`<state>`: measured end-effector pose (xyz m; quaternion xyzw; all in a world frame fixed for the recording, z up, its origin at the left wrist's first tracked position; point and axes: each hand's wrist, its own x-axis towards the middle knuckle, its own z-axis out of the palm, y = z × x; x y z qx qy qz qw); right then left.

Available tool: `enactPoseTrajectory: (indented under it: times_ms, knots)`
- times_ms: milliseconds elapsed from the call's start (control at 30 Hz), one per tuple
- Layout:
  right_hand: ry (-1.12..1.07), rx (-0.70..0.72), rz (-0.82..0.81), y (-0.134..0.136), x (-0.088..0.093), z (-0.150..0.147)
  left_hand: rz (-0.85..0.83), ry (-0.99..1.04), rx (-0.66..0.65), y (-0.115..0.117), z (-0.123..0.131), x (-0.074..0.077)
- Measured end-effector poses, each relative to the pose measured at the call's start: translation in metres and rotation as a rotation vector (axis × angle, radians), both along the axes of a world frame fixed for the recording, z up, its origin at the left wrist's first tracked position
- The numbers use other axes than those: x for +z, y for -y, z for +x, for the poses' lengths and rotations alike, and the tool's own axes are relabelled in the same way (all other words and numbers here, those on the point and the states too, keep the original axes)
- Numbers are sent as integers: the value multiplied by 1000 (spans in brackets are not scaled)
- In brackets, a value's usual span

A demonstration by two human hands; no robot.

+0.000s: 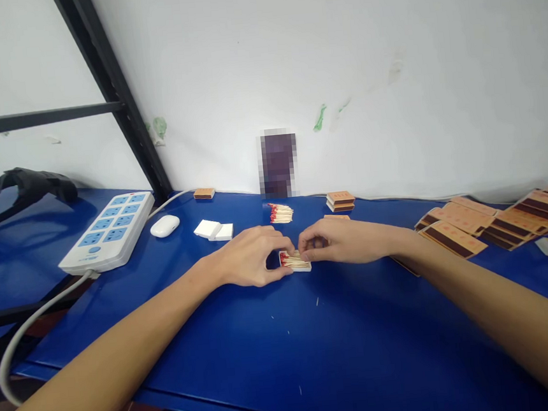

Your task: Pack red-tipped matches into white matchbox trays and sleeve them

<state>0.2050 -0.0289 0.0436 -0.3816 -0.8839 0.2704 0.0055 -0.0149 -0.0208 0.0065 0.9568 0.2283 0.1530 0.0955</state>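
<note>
A small white matchbox tray (303,269) filled with red-tipped matches (292,260) lies on the blue table between my two hands. My left hand (254,255) grips the tray's left end, its thumb on the near side and its fingers on the far side. The curled fingers of my right hand (332,242) pinch at the plain ends of the matches, over the tray's right side. Exactly how many sticks the fingertips touch is hidden. Beyond the hands, a loose pile of matches (282,214) lies with its red heads to the left.
White empty trays (213,229) and a white earbud case (165,226) lie left, near a power strip (108,231). Matchboxes (341,201) are stacked at the back; another box (204,194) sits by the wall. Flat matchbox sleeves (454,238) spread on the right. A pixelated dark object (279,165) stands at the wall.
</note>
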Motion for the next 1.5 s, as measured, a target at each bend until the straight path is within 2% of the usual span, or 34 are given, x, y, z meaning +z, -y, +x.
enactPoseTrajectory:
  times_ms: [167,367,600,967,1200,1500]
  knots:
    - [22,0,29,1,-3,-4,25,-16,18,-1,0,-1]
    - [63,-31,172,1,-4,-4,28,-4,12,-2,1,-1]
    - [72,-40,27,0,-2,2,59,-41,-18,-3,0,-3]
    - [57,-68,69,0,-4,-1,100,-56,-42,0,2,-6]
    - [35,-68,80,-2,-9,1,78,-30,32,-1,2,-7]
    - [70,-67,122,0,-5,-4,56,-23,10,-3,2,-6]
